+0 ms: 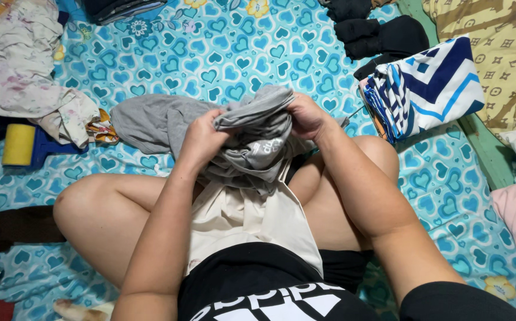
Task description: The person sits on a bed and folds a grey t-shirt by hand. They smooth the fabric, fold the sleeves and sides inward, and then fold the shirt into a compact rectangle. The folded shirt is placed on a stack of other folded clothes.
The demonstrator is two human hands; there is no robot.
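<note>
Grey garment point(252, 139) bunched, gripped by left hand point(201, 139) & right hand point(307, 117); fingertips buried in folds.

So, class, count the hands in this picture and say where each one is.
2. The left hand grips the bunched grey garment from its left side; the right hand grips it from the right. Both are above the crossed legs. No other hands show.

Bunched grey garment point(252, 134) hides both hands' fingertips; the patterned pillow point(507, 53) is cut off by the edge.
</note>
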